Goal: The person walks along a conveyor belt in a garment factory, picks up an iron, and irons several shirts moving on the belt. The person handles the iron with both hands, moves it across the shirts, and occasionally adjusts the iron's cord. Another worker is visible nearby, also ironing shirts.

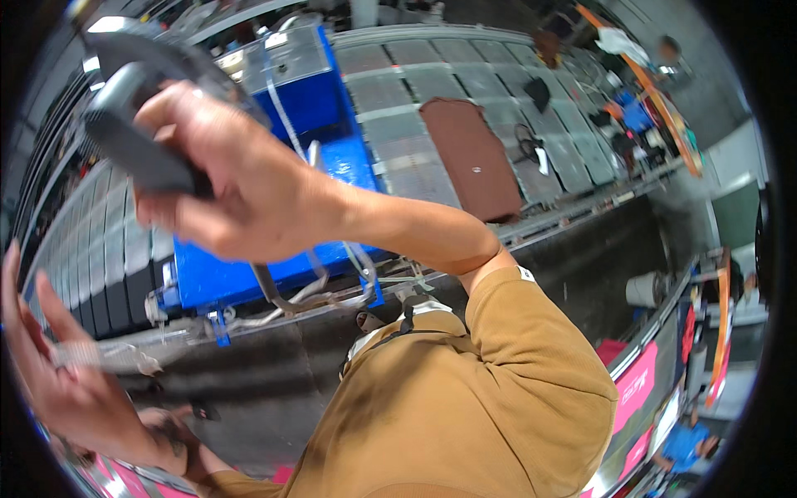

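Observation:
My right hand [249, 180] is raised at upper left, its fingers closed round the dark grey grip [140, 137] of a blurred object; the grip partly hides the fingers. My left hand [75, 386] is at the lower left edge, its fingers spread, with nothing seen held in it. A pale translucent strip shows at its palm; whether they touch, I cannot tell. Beneath and behind my right hand stands a blue metal machine frame [274, 274] with hoses. To its right, a brown fabric garment [470, 155] lies flat on grey metal panels [408, 165].
A dark cloth piece [537, 93] and a black looped item [528, 146] lie on the panels. An orange beam [660, 103] crosses upper right. A white bucket [646, 289] stands at right. Another person in blue [683, 443] is at lower right. Pink panels [635, 389] line the right side.

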A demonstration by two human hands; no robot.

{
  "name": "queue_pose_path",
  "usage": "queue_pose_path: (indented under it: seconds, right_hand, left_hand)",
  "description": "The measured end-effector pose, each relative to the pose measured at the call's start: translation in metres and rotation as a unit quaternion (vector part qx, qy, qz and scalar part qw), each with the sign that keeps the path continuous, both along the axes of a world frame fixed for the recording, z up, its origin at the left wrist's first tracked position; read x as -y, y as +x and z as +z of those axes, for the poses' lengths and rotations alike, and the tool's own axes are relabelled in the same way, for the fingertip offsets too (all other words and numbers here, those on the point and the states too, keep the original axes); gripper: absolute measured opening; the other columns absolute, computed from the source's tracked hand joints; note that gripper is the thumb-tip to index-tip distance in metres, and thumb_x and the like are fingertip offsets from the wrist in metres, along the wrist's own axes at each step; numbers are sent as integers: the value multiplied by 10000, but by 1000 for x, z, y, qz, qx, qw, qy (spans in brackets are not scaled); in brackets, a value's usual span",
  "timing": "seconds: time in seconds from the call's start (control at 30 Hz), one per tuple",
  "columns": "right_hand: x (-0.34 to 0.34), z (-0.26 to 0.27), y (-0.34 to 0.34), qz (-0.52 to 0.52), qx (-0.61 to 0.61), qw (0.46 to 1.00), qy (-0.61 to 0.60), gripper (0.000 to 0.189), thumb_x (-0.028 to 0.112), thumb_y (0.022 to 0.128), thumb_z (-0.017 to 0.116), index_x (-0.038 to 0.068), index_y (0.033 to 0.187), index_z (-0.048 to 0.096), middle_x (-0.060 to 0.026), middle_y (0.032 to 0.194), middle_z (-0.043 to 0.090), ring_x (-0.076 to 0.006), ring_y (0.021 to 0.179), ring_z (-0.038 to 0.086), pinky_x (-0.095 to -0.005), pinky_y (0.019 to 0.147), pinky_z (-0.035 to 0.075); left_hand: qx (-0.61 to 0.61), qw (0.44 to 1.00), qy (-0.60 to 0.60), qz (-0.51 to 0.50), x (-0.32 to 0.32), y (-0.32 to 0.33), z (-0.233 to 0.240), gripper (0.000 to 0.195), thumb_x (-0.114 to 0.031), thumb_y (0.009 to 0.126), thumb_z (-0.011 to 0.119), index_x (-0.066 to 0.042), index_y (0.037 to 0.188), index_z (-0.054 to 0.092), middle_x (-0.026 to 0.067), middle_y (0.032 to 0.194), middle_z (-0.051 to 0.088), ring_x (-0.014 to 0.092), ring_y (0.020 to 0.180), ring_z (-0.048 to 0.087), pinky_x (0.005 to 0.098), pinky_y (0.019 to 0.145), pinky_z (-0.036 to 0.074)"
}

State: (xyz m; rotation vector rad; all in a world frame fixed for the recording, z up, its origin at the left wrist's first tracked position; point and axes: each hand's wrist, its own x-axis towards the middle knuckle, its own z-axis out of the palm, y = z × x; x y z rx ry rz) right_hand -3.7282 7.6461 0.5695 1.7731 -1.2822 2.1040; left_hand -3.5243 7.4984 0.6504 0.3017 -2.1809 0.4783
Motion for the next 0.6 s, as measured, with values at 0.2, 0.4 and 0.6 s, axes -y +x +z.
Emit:
queue_pose_path:
  seconds: [0.2,0.4,0.6]
  right_hand:
    - [-116,17,-36,-241,82,965,57,999,413,525,1016,-53,1213,461,-89,931,660,-161,711,655,-300,663,543]
    - [-172,29,-58,-283,92,953,-50,321,-34,835,787,21,1058,563,-96,802,739,-157,760,744,-240,612,591]
    - [-272,58,-118,-473,1,881,-25,231,26,863,799,11,1019,630,-65,854,753,-27,567,551,-172,531,416]
  left_hand:
    - [21,995,-28,-93,-115,-156,18,409,-92,969,559,-135,1373,510,166,1267,662,337,1053,705,434,816,587]
    - [-11,963,-109,-248,-159,-216,45,182,-140,965,650,-61,1122,603,109,877,682,279,706,694,395,603,540]
    - [242,855,203,-412,-159,-278,35,235,-248,960,718,-26,899,668,21,700,604,109,596,576,293,537,470]
